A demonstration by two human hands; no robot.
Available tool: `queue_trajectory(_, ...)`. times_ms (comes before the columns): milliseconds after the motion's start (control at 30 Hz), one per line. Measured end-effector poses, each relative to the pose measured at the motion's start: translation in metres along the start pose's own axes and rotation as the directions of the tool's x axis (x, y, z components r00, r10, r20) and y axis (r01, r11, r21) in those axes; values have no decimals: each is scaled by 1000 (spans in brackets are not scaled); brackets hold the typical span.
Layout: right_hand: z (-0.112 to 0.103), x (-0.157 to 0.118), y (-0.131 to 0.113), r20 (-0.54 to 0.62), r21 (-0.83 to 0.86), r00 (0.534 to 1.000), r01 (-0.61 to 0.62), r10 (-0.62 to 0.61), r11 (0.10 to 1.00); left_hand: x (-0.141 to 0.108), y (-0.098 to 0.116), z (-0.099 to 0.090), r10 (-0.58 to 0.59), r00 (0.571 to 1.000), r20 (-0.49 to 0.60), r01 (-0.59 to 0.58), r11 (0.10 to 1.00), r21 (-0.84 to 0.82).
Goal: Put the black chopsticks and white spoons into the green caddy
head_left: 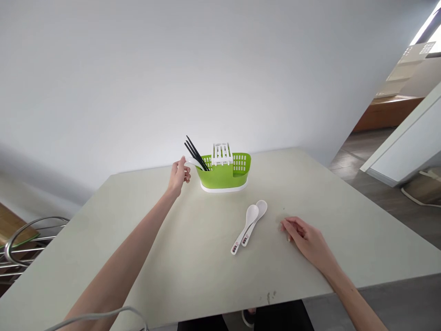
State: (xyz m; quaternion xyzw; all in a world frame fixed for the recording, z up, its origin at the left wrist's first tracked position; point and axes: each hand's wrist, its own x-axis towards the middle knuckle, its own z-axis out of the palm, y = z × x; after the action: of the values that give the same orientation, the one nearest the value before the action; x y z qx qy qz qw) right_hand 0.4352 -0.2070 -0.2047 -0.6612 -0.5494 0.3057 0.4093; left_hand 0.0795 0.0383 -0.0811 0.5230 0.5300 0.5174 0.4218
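Note:
My left hand (179, 174) is closed, pinching the end of a white spoon (194, 162) at the left side of a green utensil caddy (223, 177). The rest of that spoon slants into the caddy's left part, its lower end hidden. Several black chopsticks (195, 151) lean there too, tips up and to the left. A white slatted rack (222, 154) sits over the caddy's middle. Two more white spoons (251, 214) lie partly overlapped on the table, printed handles toward me. To their right, my right hand (305, 236) rests on the tabletop, fingers curled together around nothing visible.
The pale table (165, 285) meets a white wall (172, 82) behind the caddy. A metal wire rack (24, 248) stands off the table's left edge. A grey cable (99, 315) crosses in front of my left forearm. Beyond the right edge is wood-look floor (365, 179).

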Motion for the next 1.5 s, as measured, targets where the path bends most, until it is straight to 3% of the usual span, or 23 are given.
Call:
queue_trajectory(133,0,0,0,-4,-4,1000,-4,4,1000,-5,-16,-11,-17,999,-29,16,1000,-17)
queue_trajectory(300,0,0,0,-12,-27,1000,-10,10,1000,-27,-59,-22,-68,998,-5,68,998,-14)
queue_trajectory(467,-1,0,-6,-24,-50,999,-22,21,999,-52,-86,-30,12,998,62,-16,999,52)
queue_trajectory(833,22,16,-30,26,-28,999,-33,34,999,-78,-83,-38,10,994,108,-11,1000,14)
queue_trajectory(967,24,34,-34,-8,-121,997,-82,81,989,-81,-81,-37,-5,990,138,-11,993,115)
queue_trajectory(1200,19,67,-34,59,-290,989,-116,138,950,-81,-82,-34,16,986,166,-50,978,203)
queue_trajectory(1367,20,76,-45,143,-399,978,-83,151,913,-80,-84,-35,41,979,198,-88,968,235)
queue_trajectory(1500,17,78,-44,176,-391,971,-80,160,917,-79,-86,-35,48,979,198,-100,961,256)
